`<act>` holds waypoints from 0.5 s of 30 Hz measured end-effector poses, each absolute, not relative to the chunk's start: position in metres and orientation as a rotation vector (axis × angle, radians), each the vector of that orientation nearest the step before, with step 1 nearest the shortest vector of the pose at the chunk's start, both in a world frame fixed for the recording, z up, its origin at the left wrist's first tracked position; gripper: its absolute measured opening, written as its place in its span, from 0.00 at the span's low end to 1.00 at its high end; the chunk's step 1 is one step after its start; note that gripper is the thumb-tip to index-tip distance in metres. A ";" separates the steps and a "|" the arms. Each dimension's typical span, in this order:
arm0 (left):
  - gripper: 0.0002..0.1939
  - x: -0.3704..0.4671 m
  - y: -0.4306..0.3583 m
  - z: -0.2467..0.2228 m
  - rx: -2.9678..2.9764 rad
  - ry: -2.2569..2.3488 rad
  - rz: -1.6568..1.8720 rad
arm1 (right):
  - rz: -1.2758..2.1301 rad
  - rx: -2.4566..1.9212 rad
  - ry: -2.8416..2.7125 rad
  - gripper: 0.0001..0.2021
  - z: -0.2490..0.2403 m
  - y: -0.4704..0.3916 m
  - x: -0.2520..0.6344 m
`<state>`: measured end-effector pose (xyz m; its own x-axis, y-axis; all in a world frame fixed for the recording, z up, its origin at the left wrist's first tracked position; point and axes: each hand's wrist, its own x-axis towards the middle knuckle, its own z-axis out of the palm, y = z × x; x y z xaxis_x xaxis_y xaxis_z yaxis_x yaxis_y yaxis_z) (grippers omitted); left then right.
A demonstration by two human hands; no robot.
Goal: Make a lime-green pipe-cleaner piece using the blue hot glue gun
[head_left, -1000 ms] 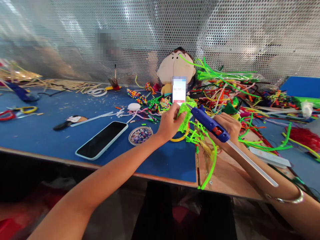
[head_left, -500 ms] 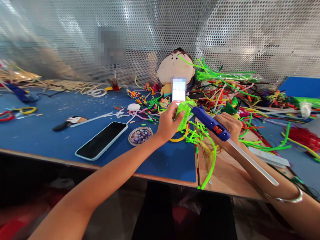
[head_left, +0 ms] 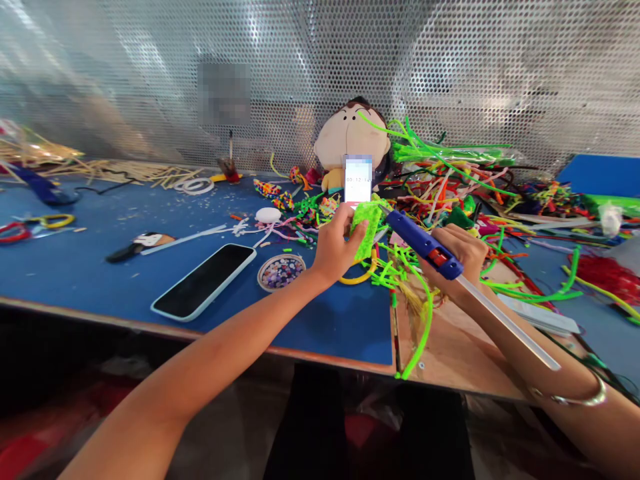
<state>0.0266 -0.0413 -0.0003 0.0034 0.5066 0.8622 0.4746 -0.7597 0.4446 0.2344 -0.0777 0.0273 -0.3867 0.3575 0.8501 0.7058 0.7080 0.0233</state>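
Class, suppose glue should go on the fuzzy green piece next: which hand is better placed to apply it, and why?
Probably the right: the right hand grips the blue glue gun, whose nozzle points toward the green piece, while the left hand is occupied holding that piece.

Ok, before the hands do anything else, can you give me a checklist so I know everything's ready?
1. Green fuzzy piece held by the left hand: ok.
2. Blue glue gun gripped by the right hand: ok.
3. Clear glue stick in the gun: ok, it pokes out of the back.
4. The left hand off the nozzle: ok, there is a gap, but they are close, so be careful.
5. Glue hot enough: cannot tell, heat doesn't show.
6. Tidy space below the hands: not ok, loose green stems are scattered there.
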 end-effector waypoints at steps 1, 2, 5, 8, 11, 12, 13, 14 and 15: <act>0.15 0.026 -0.041 0.000 2.206 1.075 1.920 | -0.484 -0.806 -2.005 0.16 0.027 -0.078 0.235; 0.15 0.026 -0.041 0.000 2.207 1.072 1.924 | -0.484 -0.806 -2.006 0.16 0.028 -0.078 0.235; 0.16 0.026 -0.041 0.001 2.206 1.075 1.927 | -0.485 -0.831 -2.006 0.16 0.027 -0.078 0.235; 0.16 0.026 -0.042 0.001 2.201 1.075 1.921 | -0.490 -0.841 -1.999 0.16 0.027 -0.078 0.236; 0.16 0.027 -0.042 0.001 2.191 1.065 1.939 | -0.501 -0.831 -1.983 0.16 0.026 -0.076 0.236; 0.15 0.027 -0.042 0.001 2.189 1.062 1.944 | -0.505 -0.829 -1.979 0.16 0.026 -0.076 0.236; 0.15 0.027 -0.042 0.001 2.187 1.060 1.948 | -0.510 -0.829 -1.974 0.16 0.026 -0.075 0.237; 0.15 0.027 -0.042 0.001 2.185 1.058 1.950 | -0.513 -0.830 -1.975 0.15 0.026 -0.074 0.237; 0.14 0.027 -0.042 0.001 2.183 1.053 1.950 | -0.516 -0.833 -1.976 0.15 0.026 -0.074 0.237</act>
